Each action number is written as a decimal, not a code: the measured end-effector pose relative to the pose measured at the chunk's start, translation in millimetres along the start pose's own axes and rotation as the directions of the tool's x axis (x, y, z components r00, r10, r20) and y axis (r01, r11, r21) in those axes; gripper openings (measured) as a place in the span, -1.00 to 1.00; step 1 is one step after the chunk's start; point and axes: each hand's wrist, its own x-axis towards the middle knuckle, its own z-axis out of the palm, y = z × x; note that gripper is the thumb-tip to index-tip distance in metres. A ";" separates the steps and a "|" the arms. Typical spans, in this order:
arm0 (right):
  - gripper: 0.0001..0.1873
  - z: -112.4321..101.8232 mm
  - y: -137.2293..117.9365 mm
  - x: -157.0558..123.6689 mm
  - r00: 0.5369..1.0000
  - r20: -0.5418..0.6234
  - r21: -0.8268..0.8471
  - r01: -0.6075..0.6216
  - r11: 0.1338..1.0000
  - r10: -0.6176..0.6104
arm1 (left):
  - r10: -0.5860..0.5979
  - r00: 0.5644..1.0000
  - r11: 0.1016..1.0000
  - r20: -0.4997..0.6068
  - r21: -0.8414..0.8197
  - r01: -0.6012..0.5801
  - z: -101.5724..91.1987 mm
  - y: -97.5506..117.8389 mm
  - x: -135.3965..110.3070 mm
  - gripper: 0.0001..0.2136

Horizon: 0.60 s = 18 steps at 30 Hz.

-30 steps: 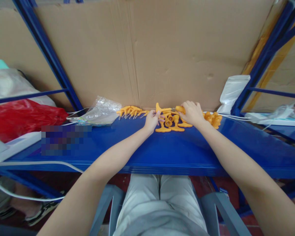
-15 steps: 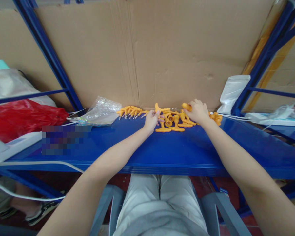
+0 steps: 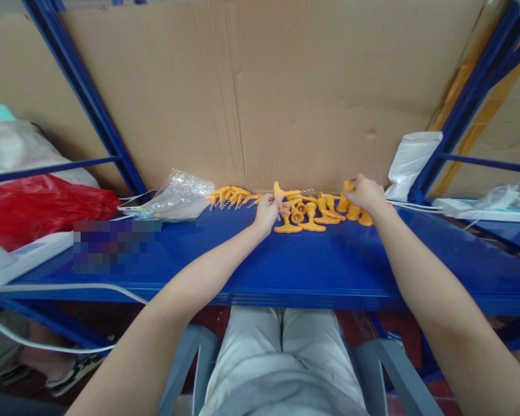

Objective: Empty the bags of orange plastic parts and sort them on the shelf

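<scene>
My left hand (image 3: pixel 266 214) is closed at the lower end of an orange T-handled corkscrew (image 3: pixel 279 189), whose bare metal spiral points right. Fingers of this hand partly hide the grip. In my right hand (image 3: pixel 368 193), an orange plastic piece (image 3: pixel 349 186), apparently a sleeve, is pinched above other orange sleeves (image 3: pixel 353 212). Between the hands lie several orange T-shaped pieces (image 3: pixel 312 219), some with their hollow round ends showing. Left of my left hand, a row of corkscrews (image 3: pixel 231 195) rests with the metal spirals towards me.
A blue shelf (image 3: pixel 260 266) carries everything, backed by a cardboard sheet (image 3: pixel 307 104). Clear plastic bags (image 3: pixel 177 199) and a red bag (image 3: pixel 47 205) lie left. A white packet (image 3: pixel 413 164) leans at the right post. White cables (image 3: pixel 416 207) run along the back.
My right hand has moved right, away from the corkscrew's spiral tip, carrying the orange piece over the sleeves at the right. My left hand and its corkscrew have stayed in place.
</scene>
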 end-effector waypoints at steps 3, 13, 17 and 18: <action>-0.52 4.5 7.5 4.4 1.000 0.007 -0.010 -0.015 1.000 0.015 | -0.003 1.000 1.000 -0.001 -0.007 0.003 0.4 0.3 -0.4 -0.82; -0.47 13.9 19.1 11.9 0.998 0.046 0.025 0.033 0.999 -0.034 | -0.002 1.000 1.000 0.004 -0.013 0.002 1.0 1.0 -1.3 -0.82; -0.48 13.1 19.5 11.9 0.994 0.036 0.060 0.098 0.993 -0.100 | 0.005 1.000 1.000 0.005 -0.001 -0.005 0.4 -0.2 -0.6 -0.84; -0.49 12.9 19.0 11.4 0.992 0.037 0.070 0.121 0.990 -0.124 | 0.006 1.000 1.000 0.003 0.002 -0.006 0.2 -0.3 -0.6 -0.85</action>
